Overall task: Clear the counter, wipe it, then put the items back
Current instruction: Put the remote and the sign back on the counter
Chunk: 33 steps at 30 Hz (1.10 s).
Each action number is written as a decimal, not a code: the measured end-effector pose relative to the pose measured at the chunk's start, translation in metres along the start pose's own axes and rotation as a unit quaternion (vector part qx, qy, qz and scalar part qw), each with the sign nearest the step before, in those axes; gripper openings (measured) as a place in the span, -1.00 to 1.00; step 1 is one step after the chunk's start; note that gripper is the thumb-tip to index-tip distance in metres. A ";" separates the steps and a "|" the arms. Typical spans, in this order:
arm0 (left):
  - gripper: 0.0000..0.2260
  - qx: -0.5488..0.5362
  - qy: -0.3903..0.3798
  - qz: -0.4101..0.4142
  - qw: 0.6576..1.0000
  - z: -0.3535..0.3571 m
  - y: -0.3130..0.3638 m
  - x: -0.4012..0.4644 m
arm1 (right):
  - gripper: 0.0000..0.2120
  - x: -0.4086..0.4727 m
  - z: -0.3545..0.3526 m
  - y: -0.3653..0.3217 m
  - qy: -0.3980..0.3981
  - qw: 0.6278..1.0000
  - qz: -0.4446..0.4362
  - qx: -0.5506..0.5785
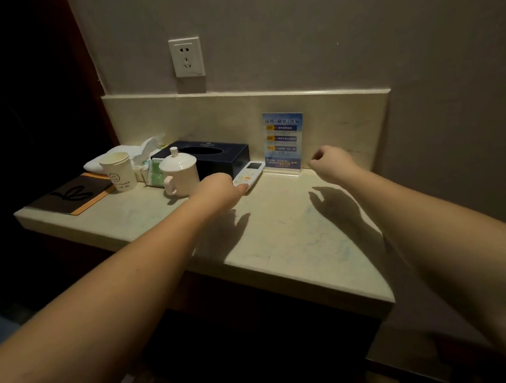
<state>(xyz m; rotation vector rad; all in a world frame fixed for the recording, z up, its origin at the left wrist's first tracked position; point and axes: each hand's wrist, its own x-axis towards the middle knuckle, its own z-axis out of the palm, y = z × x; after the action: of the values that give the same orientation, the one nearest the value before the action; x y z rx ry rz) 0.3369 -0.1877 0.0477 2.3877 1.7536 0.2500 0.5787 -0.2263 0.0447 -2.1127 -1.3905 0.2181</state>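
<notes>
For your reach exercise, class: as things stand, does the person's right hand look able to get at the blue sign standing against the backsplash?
Probably yes. The right hand hovers just beside the blue sign, with nothing between them; the remote lies on the sign's other side, under the left hand.

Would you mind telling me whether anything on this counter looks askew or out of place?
Nothing is spilled or broken. The white remote lies at a slant under the left hand, and a loose tissue sticks up behind the paper cups, beside the tissue box.
</notes>
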 end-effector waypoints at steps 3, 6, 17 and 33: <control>-0.68 -0.058 0.021 0.050 0.997 -0.014 -0.006 -0.024 | -0.80 -0.033 -0.021 -0.006 -0.004 0.999 -0.035 -0.033; -0.69 -0.088 0.058 0.077 0.992 -0.026 -0.009 -0.052 | -0.76 -0.076 -0.035 -0.016 -0.011 0.997 -0.063 -0.052; -0.76 -0.146 0.006 0.176 0.974 -0.007 -0.061 -0.185 | -0.73 -0.269 0.010 -0.047 -0.028 0.988 -0.123 -0.088; -0.78 -0.133 -0.142 0.256 0.947 0.166 -0.079 -0.388 | -0.65 -0.585 0.106 0.062 -0.132 0.971 0.187 -0.066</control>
<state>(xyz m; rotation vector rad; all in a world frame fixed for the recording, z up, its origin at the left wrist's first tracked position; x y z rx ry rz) 0.1874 -0.5411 -0.1453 2.4760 0.8960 0.1787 0.3239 -0.7173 -0.1810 -2.5214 -1.1591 0.5891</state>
